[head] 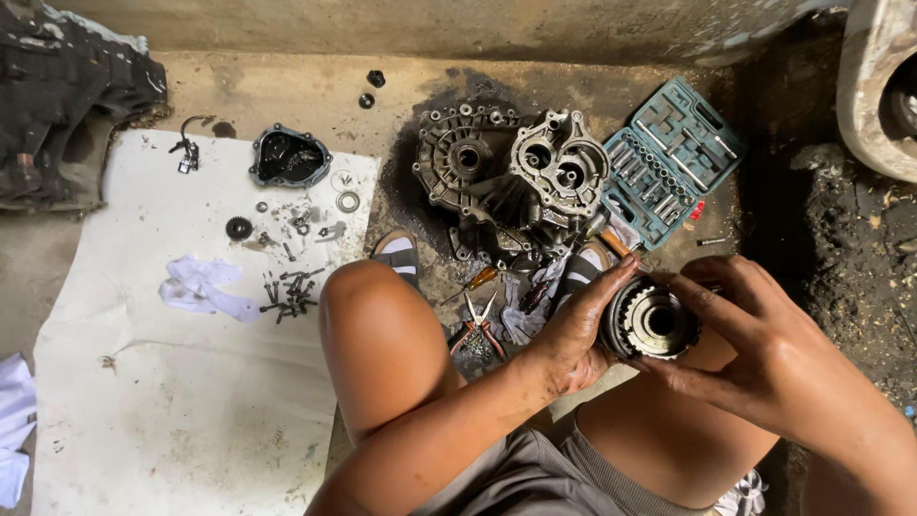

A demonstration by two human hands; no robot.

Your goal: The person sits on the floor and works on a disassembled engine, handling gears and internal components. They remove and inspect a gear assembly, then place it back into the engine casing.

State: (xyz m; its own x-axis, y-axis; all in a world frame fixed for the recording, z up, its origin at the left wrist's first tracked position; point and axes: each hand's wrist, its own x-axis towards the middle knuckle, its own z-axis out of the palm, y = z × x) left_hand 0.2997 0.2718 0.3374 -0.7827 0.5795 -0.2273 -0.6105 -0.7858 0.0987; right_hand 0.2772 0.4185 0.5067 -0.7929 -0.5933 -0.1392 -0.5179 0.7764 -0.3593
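Holding a round steel gear hub [651,321] between both hands, I have it just above my right knee, over the gap between my legs and the dirty concrete floor [287,91]. My left hand [573,334] cups its left side, the oily fingers curled around the rim and pressed against the toothed edge. My right hand [764,349] closes on it from the right, thumb under the lower edge and fingers across the top, so each grip is pinched on the hub rather than spread.

The hub is short and wide. Its axis, the line through the dark center bore, runs up toward my face, tipped slightly to the left, so the open face with its concentric rings looks straight at me. The toothed band wraps around the outside.

Ahead of my knees on the floor lies a grey cast gearbox housing [511,177], opened, with bearing bores showing. Just right of it sits a teal socket set case [671,158], lid open. Red-handled pliers [480,330] lie between my legs, near a rag [525,311]. To my left a white sheet [181,382] carries a dark cover plate [289,158], a small black gear [238,227], a washer [348,202], a cluster of bolts [289,291] and a crumpled white cloth [201,287].
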